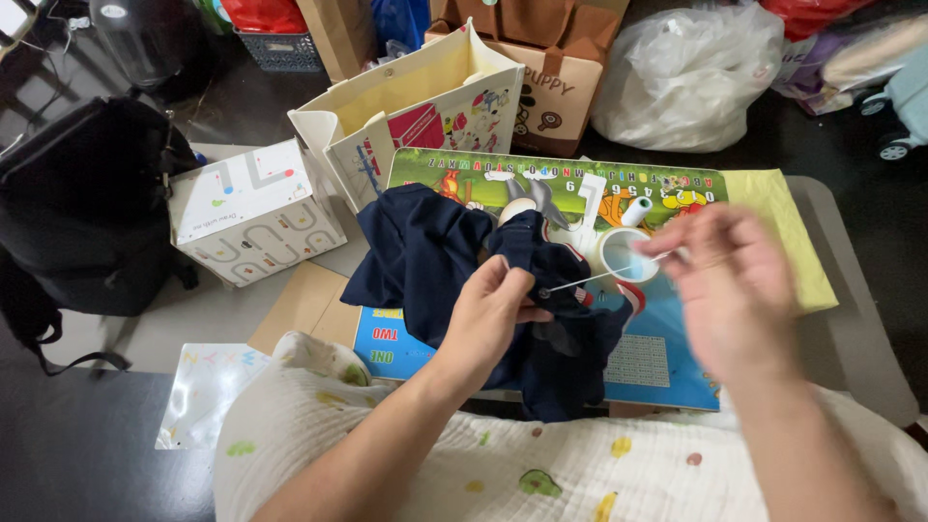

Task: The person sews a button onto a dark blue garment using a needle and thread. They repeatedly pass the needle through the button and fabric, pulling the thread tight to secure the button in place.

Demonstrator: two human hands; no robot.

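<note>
Head view, lap: white muslin cloth w/ yellow and green prints (541,464) lies nearest, over the knees.
L hand (488,314): grip pinched shut on dark navy fabric garment (435,261), bunching it so the stitch spot stays up.
R hand (730,285): blurred, grip closed on thin white thread (604,275), drawn taut from garment.
Under it: colourful alphabet play board (667,358) on grey tabletop (860,319), serving as work surface.
Left: white cardboard box w/ track pattern (253,213), apart.

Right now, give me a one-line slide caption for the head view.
Left hand pinches navy cloth while the blurred right hand draws white thread taut over a colourful board.
</note>
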